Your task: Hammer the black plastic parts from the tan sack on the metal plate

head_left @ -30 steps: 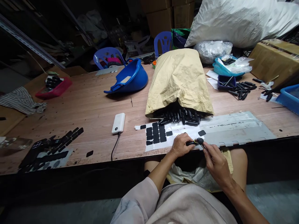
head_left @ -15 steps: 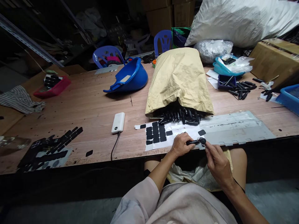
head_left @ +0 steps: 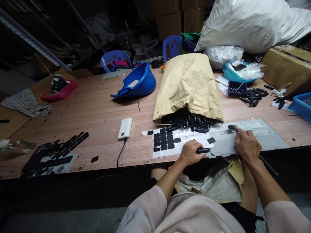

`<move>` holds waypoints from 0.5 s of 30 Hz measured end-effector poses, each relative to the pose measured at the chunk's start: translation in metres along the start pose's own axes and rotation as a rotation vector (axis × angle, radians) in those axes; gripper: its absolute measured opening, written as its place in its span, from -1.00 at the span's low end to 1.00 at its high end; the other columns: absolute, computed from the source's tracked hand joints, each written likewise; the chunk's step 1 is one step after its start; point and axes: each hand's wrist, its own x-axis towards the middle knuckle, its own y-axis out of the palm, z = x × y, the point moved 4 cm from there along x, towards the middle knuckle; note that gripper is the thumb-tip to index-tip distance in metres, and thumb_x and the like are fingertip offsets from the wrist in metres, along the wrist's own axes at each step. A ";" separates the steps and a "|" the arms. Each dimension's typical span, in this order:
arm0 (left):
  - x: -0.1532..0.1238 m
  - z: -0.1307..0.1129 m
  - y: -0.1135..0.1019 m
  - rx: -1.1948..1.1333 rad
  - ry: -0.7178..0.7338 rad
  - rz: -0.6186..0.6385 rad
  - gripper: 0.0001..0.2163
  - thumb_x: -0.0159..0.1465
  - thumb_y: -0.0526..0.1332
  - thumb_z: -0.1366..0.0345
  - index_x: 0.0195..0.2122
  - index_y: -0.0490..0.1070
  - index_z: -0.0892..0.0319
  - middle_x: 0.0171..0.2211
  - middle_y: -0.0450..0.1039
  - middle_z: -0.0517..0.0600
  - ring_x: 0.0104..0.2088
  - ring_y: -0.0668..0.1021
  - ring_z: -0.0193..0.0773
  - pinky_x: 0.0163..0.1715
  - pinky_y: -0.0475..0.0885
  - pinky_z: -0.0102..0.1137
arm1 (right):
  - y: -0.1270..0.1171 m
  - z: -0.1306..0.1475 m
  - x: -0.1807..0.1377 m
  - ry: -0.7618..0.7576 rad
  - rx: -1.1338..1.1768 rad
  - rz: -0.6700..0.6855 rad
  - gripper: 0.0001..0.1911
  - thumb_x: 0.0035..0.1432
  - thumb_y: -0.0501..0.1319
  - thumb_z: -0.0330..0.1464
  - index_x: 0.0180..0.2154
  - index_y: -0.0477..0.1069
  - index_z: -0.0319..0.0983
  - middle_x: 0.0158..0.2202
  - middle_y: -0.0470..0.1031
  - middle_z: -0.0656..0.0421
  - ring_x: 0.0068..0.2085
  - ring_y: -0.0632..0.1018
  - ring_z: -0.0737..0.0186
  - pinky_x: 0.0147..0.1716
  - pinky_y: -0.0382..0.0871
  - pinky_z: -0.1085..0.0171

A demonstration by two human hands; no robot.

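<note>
Wood-patterned tabletop (head_left: 102,111) spreads around a yellow sack (head_left: 187,81). Nearest, in front of the sack, the left hand (head_left: 191,152) still grips a slim, glossy black tube (head_left: 203,150), one end jutting rightward. The right hand (head_left: 247,144), which met that tube a second ago, is now well apart, front-right of the sack, fingers closed on a dark round-headed tool (head_left: 232,127) above a grey sheet (head_left: 223,139). Black pieces (head_left: 188,123) fill the sack's mouth; left of it, a blue basin (head_left: 147,79) lies tilted

Both forearms (head_left: 171,178) stretch forward, the left hand (head_left: 190,152) and right hand (head_left: 247,144) apart, fingers (head_left: 240,133) curled.
</note>
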 end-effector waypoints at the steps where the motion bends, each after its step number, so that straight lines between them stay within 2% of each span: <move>1: 0.000 0.000 0.000 0.001 -0.003 0.005 -0.77 0.19 0.56 0.20 -0.21 0.61 0.12 -0.26 0.58 0.00 -0.19 0.61 -0.10 -0.09 0.48 -0.25 | 0.006 -0.004 0.007 0.007 -0.030 0.008 -0.58 0.36 0.17 -0.34 0.15 0.64 -0.17 -0.16 0.50 0.01 -0.27 0.40 0.16 -0.29 0.16 0.18; 7: 0.002 0.002 -0.003 0.014 0.018 0.008 -0.83 0.29 0.49 0.20 -0.21 0.60 0.13 -0.27 0.58 0.01 -0.20 0.60 -0.13 -0.12 0.47 -0.27 | 0.024 0.005 0.016 -0.002 -0.134 -0.037 -0.58 0.43 0.10 -0.32 0.15 0.62 -0.18 -0.12 0.49 -0.06 -0.18 0.32 0.09 -0.23 0.00 0.13; 11: -0.013 -0.006 -0.007 -0.023 0.122 -0.045 -0.81 0.43 0.34 0.13 -0.14 0.58 0.15 -0.25 0.59 0.07 -0.21 0.61 -0.12 -0.14 0.48 -0.25 | 0.026 0.009 0.016 0.007 -0.150 -0.035 -0.58 0.41 0.11 -0.33 0.17 0.59 -0.19 -0.11 0.47 -0.06 -0.16 0.30 0.08 -0.24 -0.04 0.12; 13: -0.034 -0.016 0.000 -0.049 0.249 0.008 -0.75 0.48 0.24 0.09 -0.08 0.58 0.16 -0.25 0.60 0.10 -0.23 0.61 -0.12 -0.16 0.49 -0.24 | 0.026 0.008 0.016 0.000 -0.150 -0.035 -0.58 0.39 0.13 -0.34 0.17 0.59 -0.19 -0.12 0.46 -0.05 -0.15 0.30 0.07 -0.24 -0.04 0.12; 15: -0.061 -0.024 0.017 -0.061 0.383 0.152 -0.70 0.50 0.19 0.05 -0.04 0.58 0.15 -0.28 0.61 0.11 -0.28 0.61 -0.13 -0.19 0.49 -0.25 | 0.027 0.006 0.016 -0.003 -0.150 -0.037 -0.58 0.40 0.12 -0.34 0.17 0.59 -0.19 -0.13 0.45 -0.05 -0.16 0.30 0.07 -0.24 -0.04 0.12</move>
